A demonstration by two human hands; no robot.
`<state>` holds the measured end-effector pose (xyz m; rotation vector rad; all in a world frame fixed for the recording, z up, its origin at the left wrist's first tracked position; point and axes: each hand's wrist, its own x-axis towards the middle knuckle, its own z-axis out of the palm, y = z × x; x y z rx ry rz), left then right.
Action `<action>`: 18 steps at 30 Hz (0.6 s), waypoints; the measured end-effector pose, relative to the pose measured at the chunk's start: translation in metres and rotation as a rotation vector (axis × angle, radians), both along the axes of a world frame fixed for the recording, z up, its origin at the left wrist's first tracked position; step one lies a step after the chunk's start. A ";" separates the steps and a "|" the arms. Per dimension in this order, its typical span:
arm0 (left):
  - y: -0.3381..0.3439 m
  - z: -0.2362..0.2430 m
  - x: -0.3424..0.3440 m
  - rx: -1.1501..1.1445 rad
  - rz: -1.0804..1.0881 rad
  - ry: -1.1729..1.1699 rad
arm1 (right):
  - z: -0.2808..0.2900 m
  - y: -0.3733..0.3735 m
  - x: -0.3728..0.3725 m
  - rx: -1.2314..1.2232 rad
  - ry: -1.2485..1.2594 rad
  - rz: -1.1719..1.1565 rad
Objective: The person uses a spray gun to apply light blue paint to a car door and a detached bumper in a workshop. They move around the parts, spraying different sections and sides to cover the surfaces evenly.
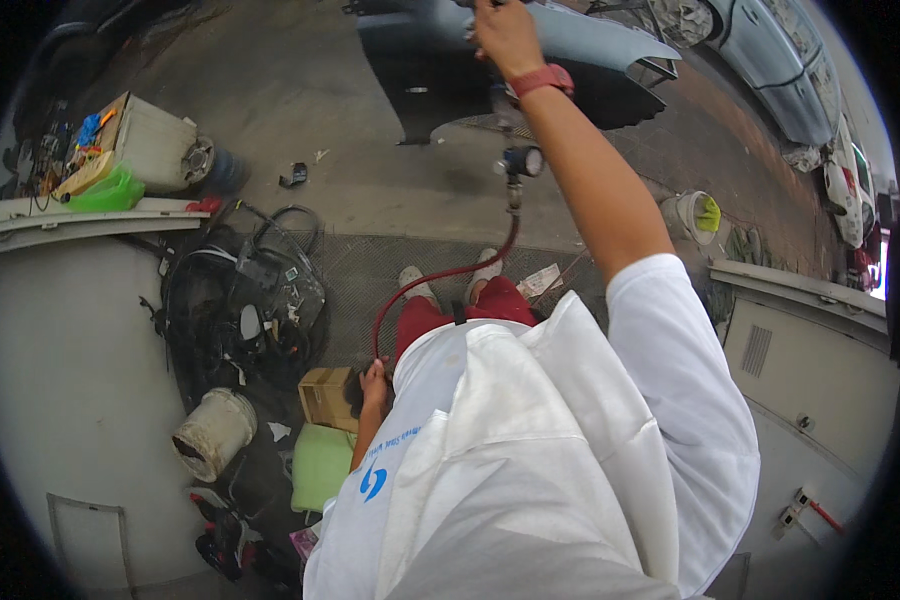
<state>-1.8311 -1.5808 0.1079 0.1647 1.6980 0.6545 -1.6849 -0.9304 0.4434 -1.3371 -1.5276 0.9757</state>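
At the top of the head view my right hand (507,38), with a red band on the wrist, is closed around a spray gun (504,105). Most of the gun's head is hidden by the hand and the frame edge. Below its grip hangs a round pressure gauge (525,161), joined to a dark red air hose (440,276). The hose curves down to my left hand (373,384), low by my left side, whose fingers are wrapped round it. Beyond the gun lies a car fender (605,55), silver-grey above and black below; whether the gun touches it cannot be seen.
On the left are a white box (155,140), a green basin (110,190), a heap of black parts (260,290) and a dirty bucket (215,432). A cardboard box (327,398) sits beside my left hand. A white bucket (690,217) and a blue-grey car (785,75) stand right.
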 end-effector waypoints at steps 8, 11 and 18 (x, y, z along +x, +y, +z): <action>-0.095 -0.052 0.007 -0.034 -0.087 0.275 | -0.066 -0.006 -0.151 0.439 -0.261 -0.047; -0.101 -0.063 0.001 -0.014 -0.066 0.352 | -0.062 -0.029 -0.127 -0.172 0.091 0.238; -0.024 -0.018 -0.017 -0.019 -0.189 0.173 | -0.044 -0.039 0.027 -0.140 -0.212 -0.018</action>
